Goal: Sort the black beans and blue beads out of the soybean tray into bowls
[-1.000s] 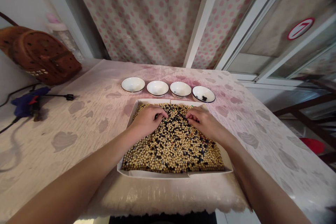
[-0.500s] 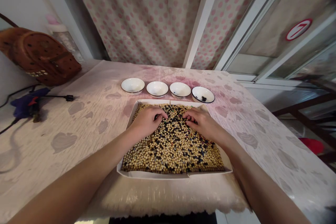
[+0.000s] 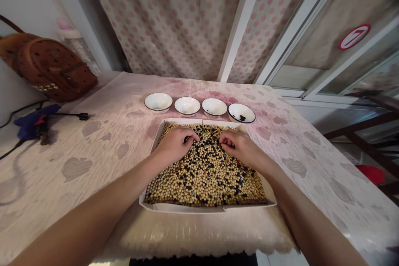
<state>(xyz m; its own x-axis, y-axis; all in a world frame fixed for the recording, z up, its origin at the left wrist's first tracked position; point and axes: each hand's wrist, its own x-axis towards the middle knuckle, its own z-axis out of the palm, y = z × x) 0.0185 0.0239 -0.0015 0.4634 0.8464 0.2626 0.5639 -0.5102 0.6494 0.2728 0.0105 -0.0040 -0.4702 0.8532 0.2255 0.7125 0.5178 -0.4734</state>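
Note:
A shallow white box is filled with small round tan pieces, like soybeans or beads. Dark pieces are mixed among them, some bluish. My left hand rests over the box's upper left part, fingers curled and thumb near the index finger. Across from it, my right hand is at the upper right, its fingers bent in and pinched together low over the pieces. Whatever either hand may hold is too small or hidden to make out.
Several white dark-rimmed bowls stand in a row behind the box; the rightmost bowl holds a few dark pieces. On the left are a brown backpack, a blue glue gun-like tool and a black plug. A patterned cloth covers the table.
My right hand's fingers have curled in more and drawn slightly to the right, away from the left hand. My left hand is almost unmoved.

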